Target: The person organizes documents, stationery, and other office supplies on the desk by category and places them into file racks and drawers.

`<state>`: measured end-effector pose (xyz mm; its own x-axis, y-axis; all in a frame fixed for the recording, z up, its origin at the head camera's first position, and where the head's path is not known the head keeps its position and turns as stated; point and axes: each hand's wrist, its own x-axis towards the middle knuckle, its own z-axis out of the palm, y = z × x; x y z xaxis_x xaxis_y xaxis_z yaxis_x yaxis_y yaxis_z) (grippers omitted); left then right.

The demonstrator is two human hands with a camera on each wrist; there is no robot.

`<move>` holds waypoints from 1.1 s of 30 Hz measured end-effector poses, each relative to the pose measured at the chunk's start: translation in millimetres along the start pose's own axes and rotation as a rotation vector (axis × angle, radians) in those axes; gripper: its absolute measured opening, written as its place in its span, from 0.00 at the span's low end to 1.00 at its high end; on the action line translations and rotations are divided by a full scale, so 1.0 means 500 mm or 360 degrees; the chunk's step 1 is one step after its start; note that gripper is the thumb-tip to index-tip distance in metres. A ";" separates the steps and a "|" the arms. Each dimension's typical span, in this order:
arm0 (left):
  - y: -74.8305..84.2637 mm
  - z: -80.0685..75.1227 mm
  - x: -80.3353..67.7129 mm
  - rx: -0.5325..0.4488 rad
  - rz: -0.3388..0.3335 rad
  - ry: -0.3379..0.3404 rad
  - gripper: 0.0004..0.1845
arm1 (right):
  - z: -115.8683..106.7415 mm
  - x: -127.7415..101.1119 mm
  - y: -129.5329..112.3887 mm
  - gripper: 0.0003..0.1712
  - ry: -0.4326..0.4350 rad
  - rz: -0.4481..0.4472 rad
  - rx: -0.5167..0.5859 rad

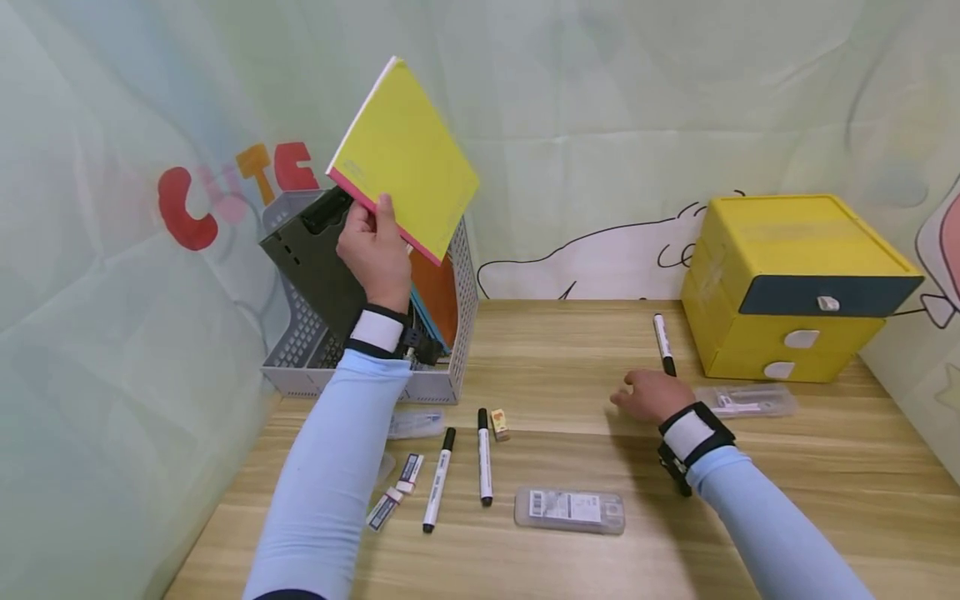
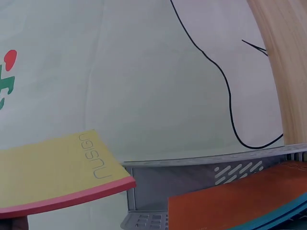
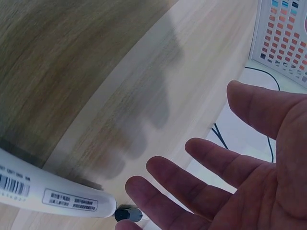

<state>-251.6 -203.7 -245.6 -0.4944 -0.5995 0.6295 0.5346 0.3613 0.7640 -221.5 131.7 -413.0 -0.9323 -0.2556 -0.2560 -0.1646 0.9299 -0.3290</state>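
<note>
Head view: the left hand (image 1: 377, 250) pinches the lower corner of a yellow notebook (image 1: 405, 158) with a pink spine, holding it tilted in the air above a grey perforated file basket (image 1: 462, 333) at the worktop's (image 1: 825, 467) back left corner. The basket holds a dark folder (image 1: 311, 250), an orange book (image 1: 437, 296) and a teal one, all leaning. The right hand (image 1: 648, 395) hovers low over the worktop with relaxed fingers, its grip apart and holding nothing, just beside a white marker (image 1: 663, 343). A yellow drawer box (image 1: 795, 283) stands at the back right, a clear case (image 1: 746, 400) before it. Near the front edge lie two more markers (image 1: 461, 467), erasers (image 1: 397, 487) and another clear case (image 1: 570, 510); bare wood lies between the two hands.

Left wrist view: the notebook's pink edge (image 2: 72, 194) hangs above the basket rim (image 2: 211, 160), apart from the orange book (image 2: 240, 203).

Right wrist view: the open palm (image 3: 249, 177) faces the camera, its fingertips close to the marker (image 3: 53, 194); whether they touch it I cannot tell.
</note>
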 end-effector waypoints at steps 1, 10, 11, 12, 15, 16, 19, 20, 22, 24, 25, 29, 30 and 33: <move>0.001 -0.002 0.005 -0.0014 -0.0013 0.0033 0.14 | 0.000 0.000 0.001 0.30 0.0000 -0.0008 -0.0004; -0.017 -0.016 0.031 -0.0078 -0.0140 0.0206 0.12 | 0.001 0.004 0.009 0.30 -0.0014 -0.0024 0.0007; -0.022 -0.017 0.030 -0.0058 -0.0146 0.0209 0.12 | 0.001 0.004 0.010 0.30 -0.0016 -0.0020 0.0013; -0.030 -0.018 0.030 -0.0009 -0.0146 0.0207 0.13 | 0.002 0.004 0.011 0.30 -0.0019 -0.0016 0.0020; -0.057 -0.018 0.022 0.0142 -0.0163 0.0172 0.15 | 0.003 0.005 0.012 0.30 -0.0019 -0.0015 0.0030; -0.066 -0.017 0.019 0.0211 -0.0156 0.0159 0.15 | 0.004 0.004 0.012 0.30 -0.0020 -0.0012 0.0035; -0.091 -0.013 0.002 0.0383 -0.0146 0.0107 0.16 | 0.005 0.004 0.014 0.30 -0.0024 -0.0005 0.0051; -0.097 -0.012 -0.005 0.0424 -0.0142 0.0088 0.16 | 0.005 0.003 0.014 0.30 -0.0027 -0.0002 0.0055; -0.109 -0.008 -0.017 0.0497 -0.0125 0.0051 0.16 | 0.006 0.003 0.014 0.30 -0.0028 0.0000 0.0066; -0.122 -0.004 -0.028 0.0531 -0.0133 -0.0001 0.16 | 0.005 0.002 0.015 0.30 -0.0028 -0.0001 0.0072; -0.129 -0.002 -0.032 0.0544 -0.0131 -0.0026 0.16 | 0.004 0.002 0.015 0.30 -0.0028 -0.0003 0.0074; -0.158 0.004 -0.048 0.0617 -0.0159 -0.0106 0.16 | 0.004 0.005 0.015 0.30 -0.0049 0.0009 0.0096; -0.165 0.005 -0.051 0.0643 -0.0167 -0.0119 0.16 | 0.003 0.005 0.015 0.30 -0.0054 0.0013 0.0101; -0.185 0.009 -0.065 0.0705 -0.0216 -0.0154 0.16 | 0.004 0.006 0.013 0.30 -0.0056 0.0019 0.0109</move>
<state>-287.9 -214.5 -336.0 -0.6125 -0.6007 0.5138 0.1269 0.5668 0.8140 -224.6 136.3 -417.8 -0.9220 -0.2549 -0.2914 -0.1300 0.9129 -0.3870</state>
